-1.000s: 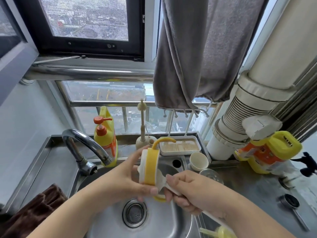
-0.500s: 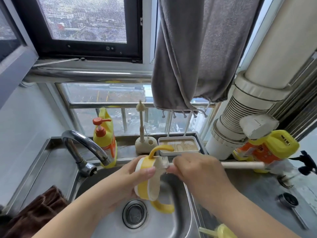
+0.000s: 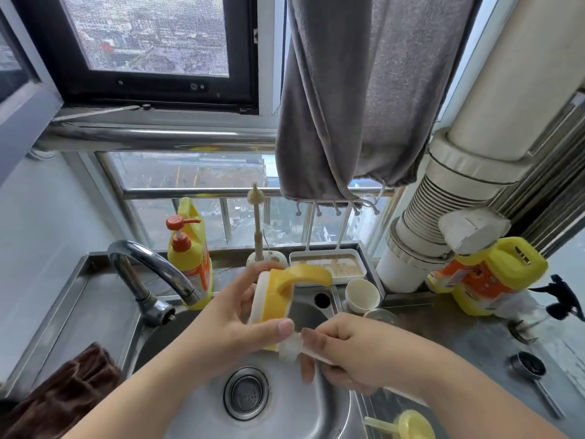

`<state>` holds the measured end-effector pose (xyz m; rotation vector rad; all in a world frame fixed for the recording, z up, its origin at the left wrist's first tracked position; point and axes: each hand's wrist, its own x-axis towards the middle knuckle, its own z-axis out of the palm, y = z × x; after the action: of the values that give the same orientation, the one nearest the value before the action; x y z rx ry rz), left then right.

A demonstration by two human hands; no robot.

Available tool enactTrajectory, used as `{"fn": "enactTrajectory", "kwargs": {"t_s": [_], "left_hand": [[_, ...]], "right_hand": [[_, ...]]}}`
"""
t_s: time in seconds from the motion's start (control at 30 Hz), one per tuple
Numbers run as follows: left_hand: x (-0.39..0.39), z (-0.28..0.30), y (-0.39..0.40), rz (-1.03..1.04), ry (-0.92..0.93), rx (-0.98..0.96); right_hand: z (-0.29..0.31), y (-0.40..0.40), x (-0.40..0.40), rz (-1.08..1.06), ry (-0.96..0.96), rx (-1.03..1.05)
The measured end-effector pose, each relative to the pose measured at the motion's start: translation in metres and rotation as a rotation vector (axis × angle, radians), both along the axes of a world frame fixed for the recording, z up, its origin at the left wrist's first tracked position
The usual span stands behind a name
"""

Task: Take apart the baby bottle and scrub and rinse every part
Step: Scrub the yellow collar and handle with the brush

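- Bottle collar, yellow with a white rim and a curved yellow handle, held on edge above the sink, in front of the spout.
- Largest in view: grey towel hanging from above, over the window rail; beside it on the right a wide cream duct with a ribbed section.
- Stainless sink below both hands, round drain at its bottom, overflow hole on the back wall.
- Steel worktop to the right of the sink, carrying a large yellow and orange jug, a dark spray trigger at the far right and a small metal scoop.
- Chrome tap at the left, spout arching toward the basin; brown cloth on the left edge.
- Yellow pump bottle standing behind the tap.
- Left hand wrapped around the collar, thumb across its lower edge, fingers behind the rim.
- Right hand curled round the white handle of a small brush, bristles touching the underside of the collar just beside the left thumb.
- White tray on the back ledge, a slim brush upright in a stand to its left.
- Cream cup near the sink's right corner, a clear glass item just in front of it, too blurred to name.
- Yellow lid piece with a straw at the bottom edge, right of the basin.
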<state>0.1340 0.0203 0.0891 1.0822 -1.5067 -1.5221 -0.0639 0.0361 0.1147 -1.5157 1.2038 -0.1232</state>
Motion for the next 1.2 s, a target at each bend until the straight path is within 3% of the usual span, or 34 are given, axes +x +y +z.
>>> {"fn": "enactTrajectory", "kwargs": {"t_s": [0.07,0.2,0.3,0.4,0.57,0.7,0.77,0.9,0.97,1.03,1.2], "left_hand": [[0.000,0.000,-0.001,0.021,0.005,0.034],[0.003,-0.006,0.000,-0.001,0.090,0.263],[0.006,-0.006,0.001,-0.034,0.137,0.346],[0.006,-0.006,0.000,-0.018,0.095,0.238],[0.010,-0.007,0.003,-0.062,0.026,0.022],[0.018,-0.006,0.001,-0.013,-0.023,-0.076],[0.016,-0.008,0.001,-0.016,0.006,-0.041],[0.013,-0.011,0.002,-0.021,0.159,0.160],[0.014,-0.009,-0.001,-0.022,0.115,0.145],[0.015,-0.006,-0.003,-0.021,0.056,0.092],[0.019,-0.007,-0.002,-0.099,-0.069,-0.052]], "right_hand": [[-0.005,0.000,0.000,0.030,0.116,-0.196],[-0.016,-0.009,-0.004,0.048,0.611,-0.912],[-0.022,-0.010,-0.006,0.010,0.688,-1.153],[-0.022,-0.010,0.003,0.033,0.649,-0.973],[-0.013,-0.004,0.005,0.155,0.322,-0.447],[0.001,0.000,0.004,0.072,0.029,-0.050],[-0.001,-0.004,0.003,0.048,0.091,-0.227],[-0.023,-0.014,0.003,0.035,0.549,-1.015],[-0.027,-0.013,0.006,-0.018,0.645,-1.132],[-0.034,-0.013,0.011,-0.036,0.641,-1.076],[-0.028,-0.006,0.010,0.087,0.198,-0.449]]}}
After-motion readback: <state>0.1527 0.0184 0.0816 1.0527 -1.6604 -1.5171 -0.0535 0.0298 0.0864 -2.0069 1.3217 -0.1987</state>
